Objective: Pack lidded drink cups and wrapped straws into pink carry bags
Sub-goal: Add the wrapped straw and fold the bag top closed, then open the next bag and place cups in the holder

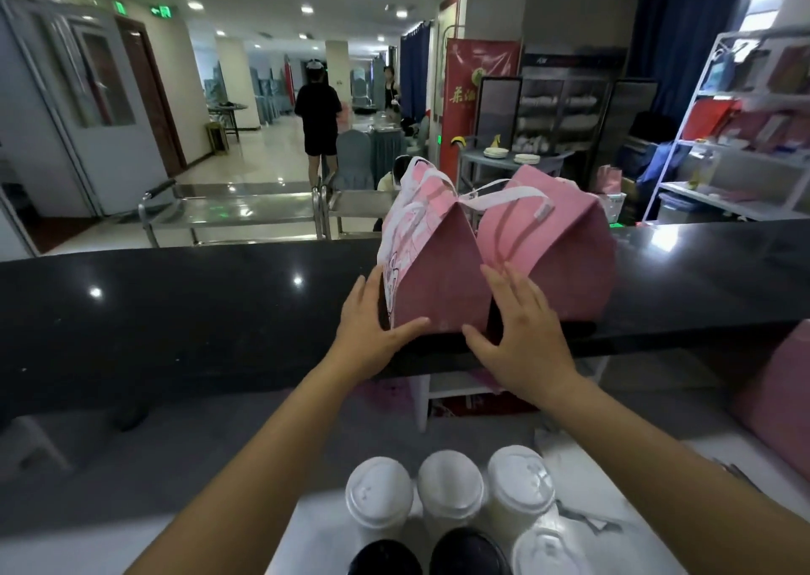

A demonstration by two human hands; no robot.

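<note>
Head view: we see two pink paper carry bags standing just beside each other at the near edge of a glossy black counter (175, 311). Each is folded to a peaked, tent-like top with flat white ribbon handles. The left bag (438, 267) turns a plain matte pink end toward us and has a white printed side panel; the right bag (552, 259) looks plain pink. Our left hand (372, 333) lies flat on the left bag's printed side, fingers straight, thumb spread along its lower front. Our right hand (521, 333) presses the same bag's other side, straight fingers reaching into the dark gap between the bags, thumb at the bottom corner. Neither hand curls round anything. Both tops are closed, so we cannot see inside. Lower down, on a white table (315, 530), three white-lidded cups (451, 487) with domed plastic lids stand in a row. Nearer us we count a fourth white lid (543, 548) and two black lids (469, 552), all cut off by the bottom edge. The pale crumpled wrapping (587, 522) beside them is too blurred to identify.
</note>
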